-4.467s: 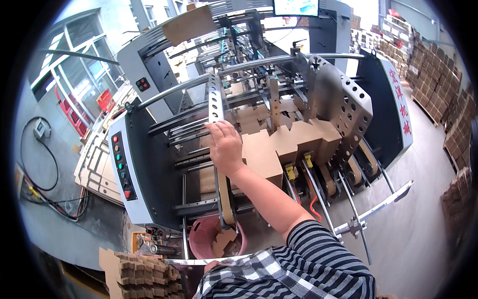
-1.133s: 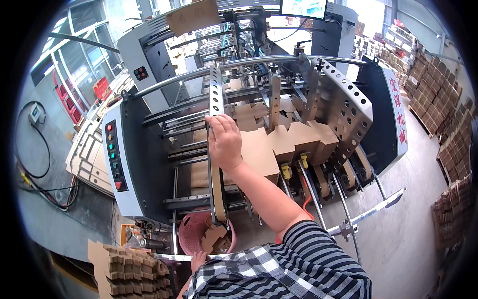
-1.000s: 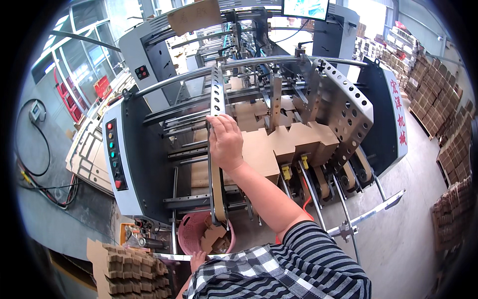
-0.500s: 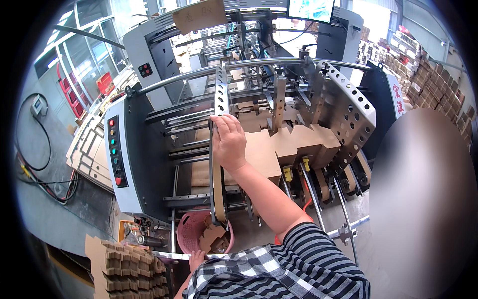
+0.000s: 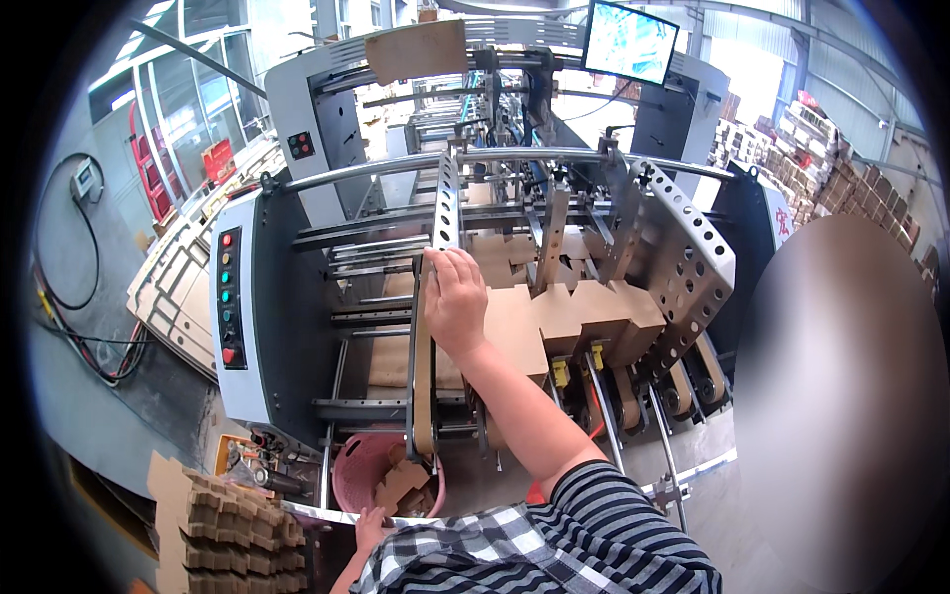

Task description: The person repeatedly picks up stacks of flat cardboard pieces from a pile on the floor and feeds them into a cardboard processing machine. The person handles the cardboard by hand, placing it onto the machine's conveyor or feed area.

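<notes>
My right hand (image 5: 457,302) reaches forward over the machine. Its fingers lie flat against the lower end of an upright metal guide plate (image 5: 447,203) with round holes, at the left edge of a stack of brown die-cut cardboard blanks (image 5: 515,322). Nothing shows gripped in it, though the palm side is hidden. Below the hand runs a narrow tan feed belt (image 5: 424,396). Close to my body, my left hand (image 5: 371,533) rests with fingers apart on a pale rail (image 5: 322,514) at the machine's front.
A pink basket (image 5: 354,465) with cardboard scraps stands beneath the belt. More stacked blanks (image 5: 242,535) are at the lower left. A control panel with coloured buttons (image 5: 230,297) is on the left housing. At the right stands a wide perforated plate (image 5: 688,257). A screen (image 5: 630,45) hangs at the back.
My view has tilted slightly upward and shifted, so the machine sits lower in the picture. My right hand stays at the guide plate and my left hand stays on the rail.
</notes>
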Tool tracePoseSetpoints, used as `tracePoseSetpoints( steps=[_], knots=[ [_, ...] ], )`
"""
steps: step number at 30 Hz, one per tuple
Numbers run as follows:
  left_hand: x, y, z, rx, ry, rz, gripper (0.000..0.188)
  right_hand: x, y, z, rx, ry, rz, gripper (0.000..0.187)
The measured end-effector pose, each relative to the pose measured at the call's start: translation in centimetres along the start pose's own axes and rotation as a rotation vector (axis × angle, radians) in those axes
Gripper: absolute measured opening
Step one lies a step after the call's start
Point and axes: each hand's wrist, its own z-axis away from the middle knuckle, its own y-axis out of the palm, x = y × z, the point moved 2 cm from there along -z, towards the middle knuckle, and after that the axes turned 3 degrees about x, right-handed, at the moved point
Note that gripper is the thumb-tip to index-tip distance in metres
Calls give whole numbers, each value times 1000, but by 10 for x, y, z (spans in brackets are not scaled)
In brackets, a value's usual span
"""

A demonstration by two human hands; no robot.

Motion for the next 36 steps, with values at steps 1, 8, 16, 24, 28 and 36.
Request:
tracePoseSetpoints(
  steps=[1,8,16,24,28,36],
  knots=[
    [-9,-4,-1,-65,26,65,67,-2,0,0,3,1,7,37],
    [-49,-15,30,-447,172,200,52,-3,3,-3,15,22,7,42],
    [-69,-17,98,-439,16,180,43,-4,10,3,-7,-25,-206,32],
    [-98,-8,155,-502,-253,351,49,-22,-5,-4,170,62,-126,33],
    [-74,22,190,-547,-425,396,51,-4,-17,3,174,275,-186,38],
    [-7,62,283,-293,-710,497,55,180,-11,160,556,-152,-471,33]
  ],
)
